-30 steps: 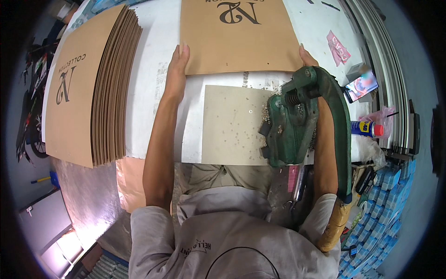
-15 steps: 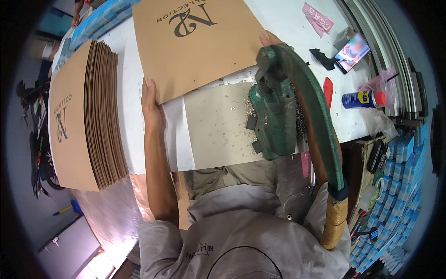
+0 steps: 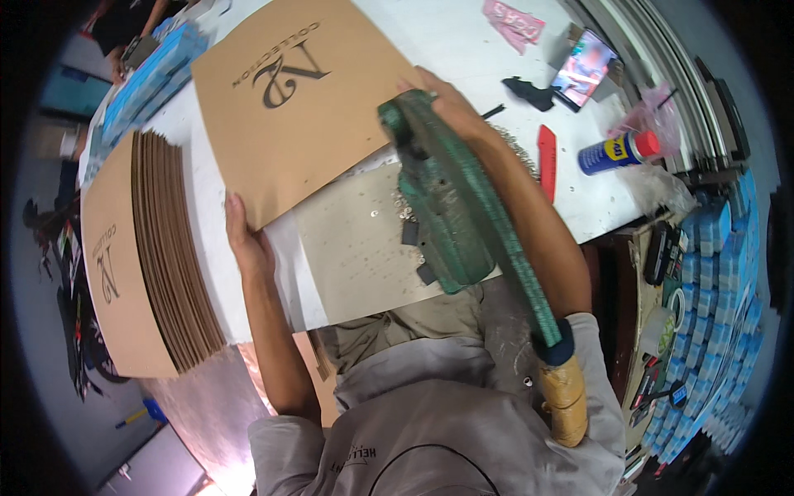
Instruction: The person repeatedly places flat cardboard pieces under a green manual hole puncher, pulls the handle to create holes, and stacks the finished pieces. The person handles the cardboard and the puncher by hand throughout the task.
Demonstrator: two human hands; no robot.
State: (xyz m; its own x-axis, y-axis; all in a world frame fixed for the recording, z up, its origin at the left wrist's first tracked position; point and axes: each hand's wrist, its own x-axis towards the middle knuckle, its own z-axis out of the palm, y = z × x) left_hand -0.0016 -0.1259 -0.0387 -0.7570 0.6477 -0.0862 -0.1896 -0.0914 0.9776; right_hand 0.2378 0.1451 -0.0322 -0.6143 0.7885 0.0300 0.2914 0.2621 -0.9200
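Observation:
A flat brown kraft paper bag (image 3: pixel 289 124) with a dark printed emblem lies tilted in front of me, small holes along its near edge. My left hand (image 3: pixel 246 240) grips its near left corner, thumb on top. At its right edge, my right hand (image 3: pixel 442 103) is closed on the bag, partly hidden behind the green press. This hand-lever eyelet press (image 3: pixel 451 223) stands just right of the bag, its long arm slanting toward me to a tape-wrapped handle (image 3: pixel 564 401). Small metal eyelets (image 3: pixel 403 207) lie scattered at its base, over a grey-beige board (image 3: pixel 339 264).
At left stands a thick stack of matching brown bags (image 3: pixel 124 273). Rightward lie a red cutter (image 3: pixel 547 161), a blue spray can (image 3: pixel 612 155), a phone (image 3: pixel 583 70) and pink plastic (image 3: pixel 513 25). Blue bundles (image 3: pixel 157 70) sit at far left, near another person's hand (image 3: pixel 116 66).
My view has turned, so the press, bag and table items appear farther left. Both hands keep hold of the bag. More of my right forearm shows beside the press lever.

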